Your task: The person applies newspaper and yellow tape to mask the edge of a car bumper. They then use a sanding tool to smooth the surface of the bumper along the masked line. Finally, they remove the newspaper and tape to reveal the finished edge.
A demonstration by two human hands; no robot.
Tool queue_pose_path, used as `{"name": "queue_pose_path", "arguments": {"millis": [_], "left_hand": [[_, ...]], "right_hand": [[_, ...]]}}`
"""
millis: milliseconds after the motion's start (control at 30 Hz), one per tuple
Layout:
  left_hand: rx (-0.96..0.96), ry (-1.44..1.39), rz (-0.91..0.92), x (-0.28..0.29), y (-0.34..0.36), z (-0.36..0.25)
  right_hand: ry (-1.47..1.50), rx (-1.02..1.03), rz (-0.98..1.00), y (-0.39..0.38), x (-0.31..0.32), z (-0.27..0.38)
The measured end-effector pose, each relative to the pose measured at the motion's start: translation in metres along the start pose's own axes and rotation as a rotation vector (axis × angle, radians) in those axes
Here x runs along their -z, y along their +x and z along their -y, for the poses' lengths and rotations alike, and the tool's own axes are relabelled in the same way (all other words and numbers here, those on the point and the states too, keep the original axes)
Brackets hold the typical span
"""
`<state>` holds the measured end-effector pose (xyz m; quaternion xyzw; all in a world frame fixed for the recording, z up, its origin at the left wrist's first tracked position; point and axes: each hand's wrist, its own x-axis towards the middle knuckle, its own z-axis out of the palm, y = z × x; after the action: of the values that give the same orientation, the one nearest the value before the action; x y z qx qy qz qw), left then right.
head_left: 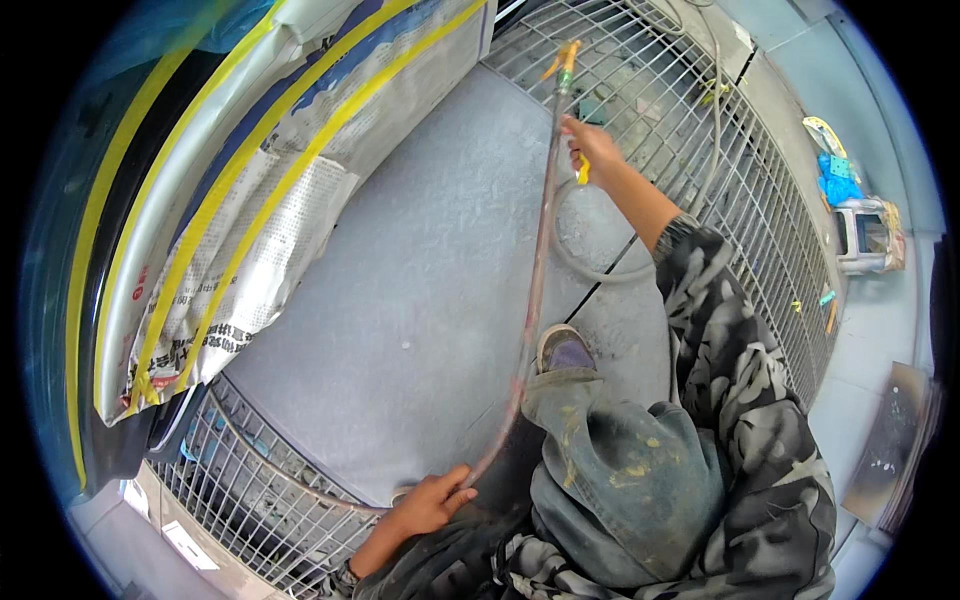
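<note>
A long reddish-brown hose (538, 280) runs up the picture, nearly straight, then curves at its lower end into my left hand (430, 503), whose fingers are closed around it. Near its far end, my right hand (592, 150) is closed with the fingertips against the hose. Beyond those fingers the hose ends in a green fitting with an orange-yellow lever (566, 62). A yellow piece (583, 171) pokes out below my right hand, beside a loop of grey hose (590, 274). What lies inside that palm is hidden.
On the left stands a car body panel masked with newspaper (270, 215) and yellow tape. Metal floor grating (770, 230) borders the grey floor plate (420, 250); more lies lower left. My shoe (566, 350) is on the floor. A small stool (868, 236) stands right, near stacked flat panels (890, 445).
</note>
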<state>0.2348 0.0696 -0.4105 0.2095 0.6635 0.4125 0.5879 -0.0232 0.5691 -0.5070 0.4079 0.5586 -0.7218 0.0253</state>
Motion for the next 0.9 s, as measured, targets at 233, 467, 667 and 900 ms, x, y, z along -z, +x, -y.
{"name": "queue_pose_path", "arguments": {"millis": [233, 467, 667, 900], "left_hand": [[-0.010, 0.108, 0.156, 0.007, 0.001, 0.013], [-0.056, 0.204, -0.281, 0.028, -0.054, 0.079], [-0.358, 0.330, -0.815, 0.063, 0.049, -0.068], [-0.170, 0.461, -0.736, -0.019, 0.062, -0.065]], "right_hand": [[0.186, 0.031, 0.153, 0.008, 0.018, 0.012], [-0.402, 0.022, 0.830, -0.168, -0.009, -0.064], [-0.963, 0.101, 1.405, -0.309, -0.059, -0.176], [-1.037, 0.560, 1.778, -0.330, -0.092, -0.246]]}}
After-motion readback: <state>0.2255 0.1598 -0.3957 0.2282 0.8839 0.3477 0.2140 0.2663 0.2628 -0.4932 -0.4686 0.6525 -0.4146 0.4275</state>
